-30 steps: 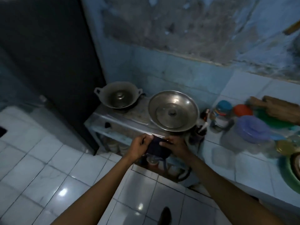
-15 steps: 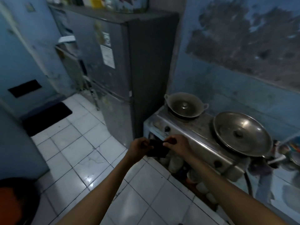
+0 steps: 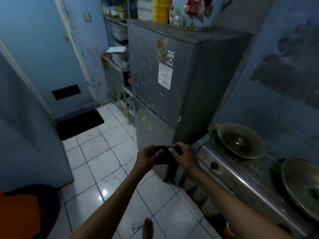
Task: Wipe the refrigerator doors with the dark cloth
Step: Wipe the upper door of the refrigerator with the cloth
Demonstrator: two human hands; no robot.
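The grey two-door refrigerator (image 3: pixel 155 94) stands ahead, its upper door carrying a white label and stickers, the lower door (image 3: pixel 151 133) below the seam. Both my hands hold the dark cloth (image 3: pixel 164 156) in front of the lower door, a short way off its surface. My left hand (image 3: pixel 148 156) grips the cloth's left side and my right hand (image 3: pixel 183 156) pinches its top right edge. The cloth is bunched, partly hidden by my fingers.
A steel stove (image 3: pixel 241 171) with two pans, one (image 3: pixel 240 140) near the fridge, stands at right. Containers sit on the fridge top (image 3: pixel 191 12). A shelf rack (image 3: pixel 119 69) is left of the fridge. A dark mat (image 3: pixel 79 123) lies on the white tile floor.
My view has swung left from the stove to the refrigerator, which now fills the centre. Both hands kept hold of the cloth and now sit before the lower door.
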